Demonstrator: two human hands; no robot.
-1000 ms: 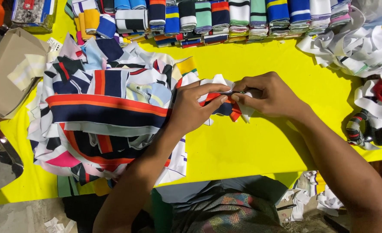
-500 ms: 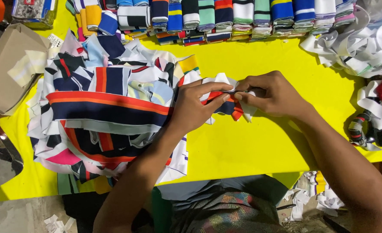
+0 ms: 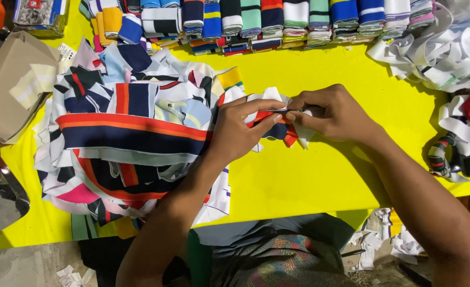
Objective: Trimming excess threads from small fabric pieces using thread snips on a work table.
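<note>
— Inspector: Where does the work lie?
— Operator: I see the fabric pile (image 3: 123, 138) just left of the left hand (image 3: 240, 130). The striped strip (image 3: 277, 125) runs crosswise between both hands, pinched by each; the right hand (image 3: 333, 112) grips its right end.

Bright, even overhead light; soft shadows fall below the hands (image 3: 293, 119) on the table (image 3: 320, 175). Focus sharp centrally, edges slightly bowed.
</note>
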